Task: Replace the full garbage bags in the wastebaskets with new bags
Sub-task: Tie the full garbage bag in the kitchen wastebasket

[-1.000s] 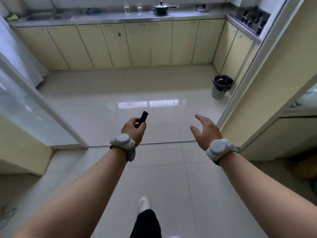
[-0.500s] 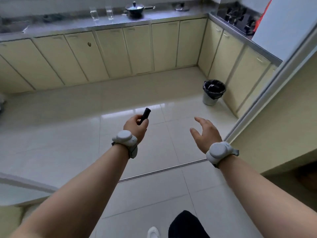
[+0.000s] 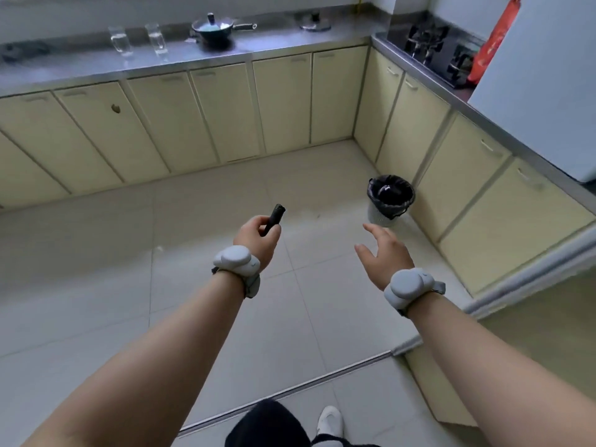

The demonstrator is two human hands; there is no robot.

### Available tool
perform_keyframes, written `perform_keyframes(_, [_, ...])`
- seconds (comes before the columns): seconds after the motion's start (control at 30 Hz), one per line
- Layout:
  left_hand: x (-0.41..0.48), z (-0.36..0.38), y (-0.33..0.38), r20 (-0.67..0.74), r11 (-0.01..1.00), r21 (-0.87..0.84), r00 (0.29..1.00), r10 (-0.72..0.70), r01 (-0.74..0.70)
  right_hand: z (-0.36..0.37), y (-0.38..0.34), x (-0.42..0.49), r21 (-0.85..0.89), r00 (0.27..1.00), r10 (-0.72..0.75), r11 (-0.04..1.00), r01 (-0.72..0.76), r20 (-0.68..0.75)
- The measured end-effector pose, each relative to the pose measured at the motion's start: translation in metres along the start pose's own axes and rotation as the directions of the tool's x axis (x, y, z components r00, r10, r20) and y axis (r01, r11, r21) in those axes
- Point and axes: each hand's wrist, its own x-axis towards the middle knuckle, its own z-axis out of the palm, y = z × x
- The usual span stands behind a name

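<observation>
A small white wastebasket [image 3: 383, 218] lined with a black garbage bag [image 3: 391, 194] stands on the kitchen floor by the right-hand cabinets. My left hand [image 3: 258, 235] grips a thin black roll of new bags [image 3: 274, 217], held out in front of me, well left of the basket. My right hand [image 3: 385, 253] is empty with its fingers spread and relaxed, hovering just short of the basket in the view. Both wrists wear grey bands.
Pale yellow cabinets [image 3: 283, 104] run along the back and right walls. The steel counter carries two glasses [image 3: 121, 40], a pan [image 3: 213, 27] and a gas hob [image 3: 432, 46]. A door-track threshold [image 3: 290, 391] crosses the tiled floor near my feet.
I have walked forward through the doorway into the kitchen and turned right. The wastebasket now lies much closer, just beyond my right hand. Both hands keep their poses.
</observation>
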Motion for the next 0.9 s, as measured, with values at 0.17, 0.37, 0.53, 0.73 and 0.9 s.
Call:
perform_keyframes(0.17, [0.091, 0.012, 0.015, 0.031, 1.000, 0.026, 1.000, -0.007, 0.006, 0.008, -0.003, 0.084, 0.001, 1.000, 0.018, 1.000, -0.018, -0.014])
perform_keyframes(0.37, [0.222, 0.022, 0.034, 0.110, 0.993, 0.099, 0.993, 0.053, -0.064, 0.028, -0.011, 0.191, 0.032, 0.993, 0.080, 0.996, -0.078, -0.089])
perform_keyframes(0.53, [0.322, 0.026, 0.054, 0.190, 0.983, 0.138, 0.977, 0.092, -0.119, 0.047, -0.020, 0.265, 0.053, 0.978, 0.163, 0.986, -0.157, -0.133])
perform_keyframes(0.73, [0.435, 0.053, 0.086, 0.319, 0.950, 0.236, 0.940, 0.120, -0.202, 0.051, -0.010, 0.336, 0.074, 0.937, 0.282, 0.959, -0.272, -0.207])
perform_keyframes(0.9, [0.502, 0.124, 0.101, 0.419, 0.956, 0.224, 0.904, 0.078, -0.187, 0.041, 0.036, 0.391, 0.107, 0.881, 0.408, 0.913, -0.394, -0.240])
